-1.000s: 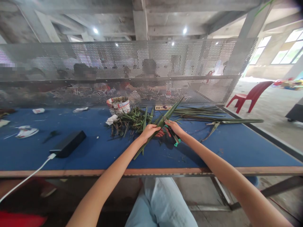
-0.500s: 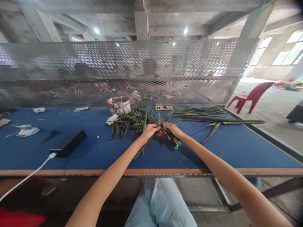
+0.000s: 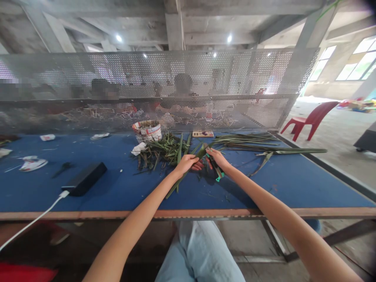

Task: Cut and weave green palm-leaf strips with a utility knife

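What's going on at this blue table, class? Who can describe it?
A seated person works bare-handed at a blue table. The left hand grips long green leaves, and the right hand holds what look like teal-handled scissors against them. A heap of leaf pieces lies just beyond, beside a paper-wrapped container. Another person sits behind a perforated metal screen.

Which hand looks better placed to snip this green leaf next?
Probably the right hand: it holds the teal-handled scissors, with their blades close to the leaf. The left hand has no tool and is gripping the leaf.
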